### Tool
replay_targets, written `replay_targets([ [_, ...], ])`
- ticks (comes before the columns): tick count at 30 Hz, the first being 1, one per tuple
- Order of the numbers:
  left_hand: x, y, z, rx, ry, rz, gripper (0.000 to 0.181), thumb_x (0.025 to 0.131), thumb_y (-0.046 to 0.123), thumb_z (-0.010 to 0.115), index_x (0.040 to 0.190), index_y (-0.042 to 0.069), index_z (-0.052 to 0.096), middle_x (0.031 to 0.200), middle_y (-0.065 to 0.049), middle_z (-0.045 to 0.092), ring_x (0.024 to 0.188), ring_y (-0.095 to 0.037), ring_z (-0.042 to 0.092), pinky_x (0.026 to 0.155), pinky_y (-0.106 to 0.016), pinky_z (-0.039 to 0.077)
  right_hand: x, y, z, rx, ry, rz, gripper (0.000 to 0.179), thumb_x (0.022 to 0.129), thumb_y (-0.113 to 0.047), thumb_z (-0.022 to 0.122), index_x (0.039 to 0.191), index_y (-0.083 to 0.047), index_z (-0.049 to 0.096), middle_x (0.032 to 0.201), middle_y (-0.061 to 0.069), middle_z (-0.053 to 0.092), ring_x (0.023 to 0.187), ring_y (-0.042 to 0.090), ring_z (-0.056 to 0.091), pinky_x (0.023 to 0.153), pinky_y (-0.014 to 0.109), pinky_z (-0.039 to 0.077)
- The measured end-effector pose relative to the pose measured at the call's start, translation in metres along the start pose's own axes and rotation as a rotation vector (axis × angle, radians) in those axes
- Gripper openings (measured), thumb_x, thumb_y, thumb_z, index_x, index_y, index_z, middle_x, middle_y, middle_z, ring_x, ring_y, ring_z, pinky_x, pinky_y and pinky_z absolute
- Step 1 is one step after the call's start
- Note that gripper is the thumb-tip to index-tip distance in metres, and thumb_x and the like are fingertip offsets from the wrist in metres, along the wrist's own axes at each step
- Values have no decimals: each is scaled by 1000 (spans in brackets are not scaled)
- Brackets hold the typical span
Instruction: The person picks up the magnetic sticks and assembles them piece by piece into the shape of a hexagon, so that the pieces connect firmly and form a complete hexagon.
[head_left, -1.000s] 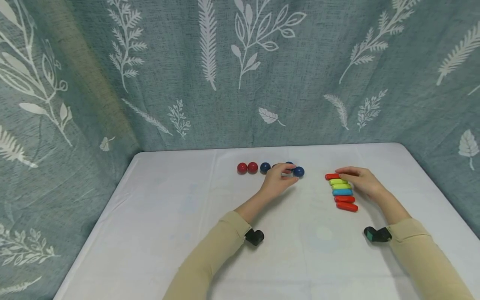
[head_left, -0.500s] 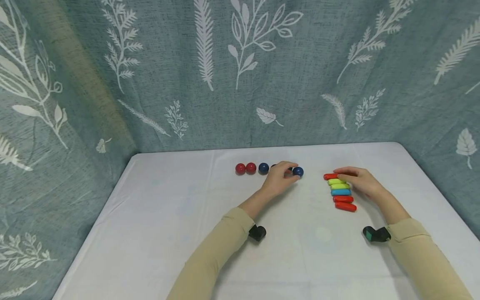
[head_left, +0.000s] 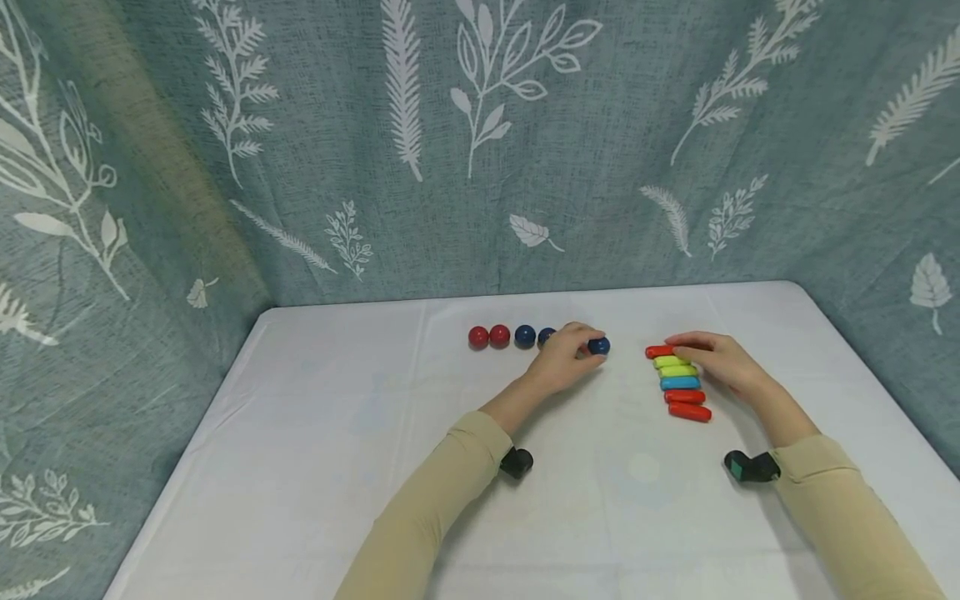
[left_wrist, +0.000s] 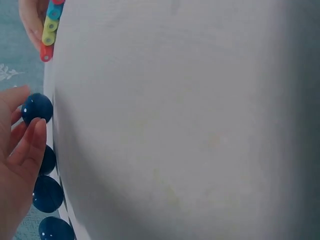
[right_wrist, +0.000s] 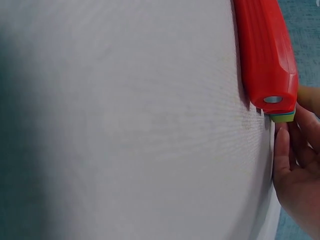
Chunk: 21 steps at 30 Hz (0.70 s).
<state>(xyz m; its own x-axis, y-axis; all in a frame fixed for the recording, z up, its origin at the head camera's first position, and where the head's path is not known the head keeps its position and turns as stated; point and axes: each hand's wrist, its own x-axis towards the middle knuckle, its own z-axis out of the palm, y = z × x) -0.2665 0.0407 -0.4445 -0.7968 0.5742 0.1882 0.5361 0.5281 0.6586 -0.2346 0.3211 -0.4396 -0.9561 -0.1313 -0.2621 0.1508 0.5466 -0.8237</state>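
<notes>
In the head view, my left hand (head_left: 564, 358) pinches a glossy blue ball (head_left: 598, 346) between thumb and fingers, at the right end of a row of balls. The left wrist view shows this blue ball (left_wrist: 37, 108) between the fingertips. Another blue ball (left_wrist: 48, 161) is partly behind the thumb. My right hand (head_left: 720, 360) holds the right end of the farthest red plastic rod (head_left: 658, 352), its thumb and fingers on either side. In the right wrist view the nearest red rod (right_wrist: 267, 55), with a metal disc in its end, partly blocks the fingers.
Two red balls (head_left: 489, 337) and a blue ball (head_left: 525, 336) continue the row leftward. Below the held rod lie yellow rods (head_left: 677, 371), a blue rod (head_left: 680, 383) and more red rods (head_left: 689, 412). A white cloth covers the table (head_left: 315, 467); a patterned curtain (head_left: 450, 233) hangs behind.
My left hand has shifted slightly right along the row with the blue ball, uncovering more of the second blue ball. The right hand stays at the red rod. The head view has drifted slightly.
</notes>
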Motion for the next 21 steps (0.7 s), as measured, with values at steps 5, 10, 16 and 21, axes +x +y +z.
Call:
replay_targets([
  [5, -2, 1, 2, 58, -30, -3, 41, 94, 24, 68, 132, 10, 61, 116, -5, 60, 92, -11, 57, 78, -17, 45, 0, 0, 0, -2, -1, -4, 56, 100, -38, 53, 138, 3, 49, 145, 27, 37, 128, 41, 35, 103, 54, 33],
  [10, -3, 4, 4, 42, -43, -12, 39, 92, 26, 69, 128, 10, 63, 116, -5, 62, 98, -12, 60, 84, -17, 45, 0, 1, -1, 5, -3, 12, 59, 100, -40, 54, 139, 3, 48, 146, 28, 37, 129, 41, 35, 104, 54, 33],
  [16, -2, 5, 7, 18, -67, -18, 38, 90, 27, 72, 123, 9, 65, 110, -4, 65, 97, -12, 60, 84, -18, 45, 2, 0, -2, 5, -2, 24, 59, 99, -40, 55, 139, 3, 48, 145, 28, 37, 130, 41, 35, 106, 55, 30],
  [21, -7, 4, 6, -13, -67, -25, 37, 88, 26, 75, 120, 9, 67, 108, -4, 66, 97, -11, 60, 84, -18, 46, 3, -2, -1, 4, 2, 20, 57, 99, -38, 56, 138, 4, 49, 145, 28, 38, 132, 42, 33, 108, 57, 27],
])
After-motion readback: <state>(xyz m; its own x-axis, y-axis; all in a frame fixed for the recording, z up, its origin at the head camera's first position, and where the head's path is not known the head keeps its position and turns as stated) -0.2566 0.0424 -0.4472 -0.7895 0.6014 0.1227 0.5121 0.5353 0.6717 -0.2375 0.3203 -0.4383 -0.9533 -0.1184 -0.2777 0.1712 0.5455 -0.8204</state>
